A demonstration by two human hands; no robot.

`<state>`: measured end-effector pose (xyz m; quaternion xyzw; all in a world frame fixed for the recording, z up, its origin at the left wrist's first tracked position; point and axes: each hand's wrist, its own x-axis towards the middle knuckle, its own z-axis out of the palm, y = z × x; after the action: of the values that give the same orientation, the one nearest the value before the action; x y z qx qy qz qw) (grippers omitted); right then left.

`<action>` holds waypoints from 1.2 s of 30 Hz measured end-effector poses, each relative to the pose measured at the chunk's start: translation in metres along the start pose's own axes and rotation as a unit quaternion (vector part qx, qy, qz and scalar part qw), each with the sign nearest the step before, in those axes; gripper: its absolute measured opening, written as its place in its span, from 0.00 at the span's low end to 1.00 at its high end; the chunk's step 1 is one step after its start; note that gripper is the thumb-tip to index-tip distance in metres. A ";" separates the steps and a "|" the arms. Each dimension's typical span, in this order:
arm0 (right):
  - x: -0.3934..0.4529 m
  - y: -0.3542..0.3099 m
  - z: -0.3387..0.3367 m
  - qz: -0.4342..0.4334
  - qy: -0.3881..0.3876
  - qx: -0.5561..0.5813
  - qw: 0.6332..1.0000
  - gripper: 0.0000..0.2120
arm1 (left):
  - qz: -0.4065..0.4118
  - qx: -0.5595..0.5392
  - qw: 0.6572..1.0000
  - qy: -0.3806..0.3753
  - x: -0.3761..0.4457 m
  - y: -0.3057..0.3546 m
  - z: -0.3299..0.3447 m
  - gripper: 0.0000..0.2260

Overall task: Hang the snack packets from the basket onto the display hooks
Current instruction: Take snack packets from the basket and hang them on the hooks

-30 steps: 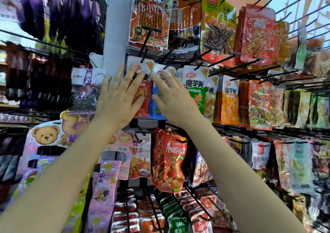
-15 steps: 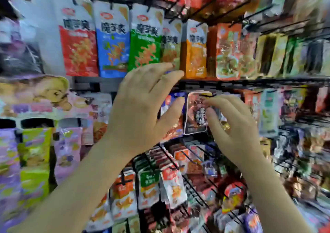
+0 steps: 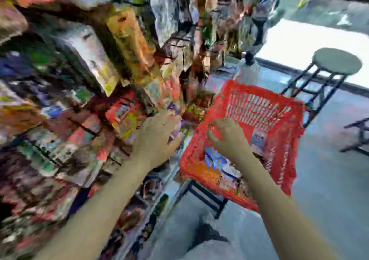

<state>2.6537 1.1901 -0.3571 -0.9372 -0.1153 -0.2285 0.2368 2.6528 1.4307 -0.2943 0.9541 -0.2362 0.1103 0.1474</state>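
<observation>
The view is heavily motion-blurred. A red plastic basket (image 3: 257,108) stands to the right of the display rack (image 3: 111,108), whose hooks are crowded with hanging snack packets. Several snack packets (image 3: 217,161) lie in the basket's bottom. My right hand (image 3: 228,139) hovers over the basket's left side with fingers loosely bent downward and nothing visibly in it. My left hand (image 3: 157,138) is between the rack's lower packets and the basket's left rim, with relaxed fingers and nothing visibly in it.
The basket rests on a dark metal frame (image 3: 201,192). A round-topped stool (image 3: 337,60) with black legs stands behind it on the grey floor. Part of another dark frame (image 3: 357,136) shows at the right edge.
The view has swung down and right, from the upper hooks to the basket. Both hands left the hanging packets and dropped, and the right hand is now over the basket.
</observation>
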 end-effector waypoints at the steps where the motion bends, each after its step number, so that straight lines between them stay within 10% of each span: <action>1: -0.006 0.019 0.007 0.028 -0.019 0.000 0.999 0.18 | -0.001 0.003 0.999 -0.034 0.008 0.003 0.026 0.23; 5: -0.031 0.093 0.040 0.136 -0.097 -0.012 0.986 0.13 | -0.037 -0.040 0.980 -0.189 0.020 0.023 0.108 0.31; 15: -0.024 0.164 0.119 0.346 -0.418 0.001 0.840 0.44 | -0.089 -0.014 0.971 -0.221 0.027 0.023 0.146 0.38; 22: -0.037 0.173 0.146 0.401 -0.410 -0.077 0.815 0.40 | -0.099 -0.031 0.967 -0.234 0.024 0.023 0.146 0.38; 31: 0.003 0.178 0.103 0.468 -0.171 0.262 0.827 0.13 | -0.095 -0.039 0.967 -0.234 0.027 0.027 0.142 0.38; 36: 0.006 0.154 0.057 0.441 -0.375 0.251 0.776 0.30 | -0.095 -0.036 0.966 -0.237 0.028 0.028 0.140 0.38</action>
<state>2.7303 1.0866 -0.4591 -0.8044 0.1776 0.3078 0.4760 2.6828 1.3488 -0.4103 0.9651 -0.1763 -0.1424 0.1315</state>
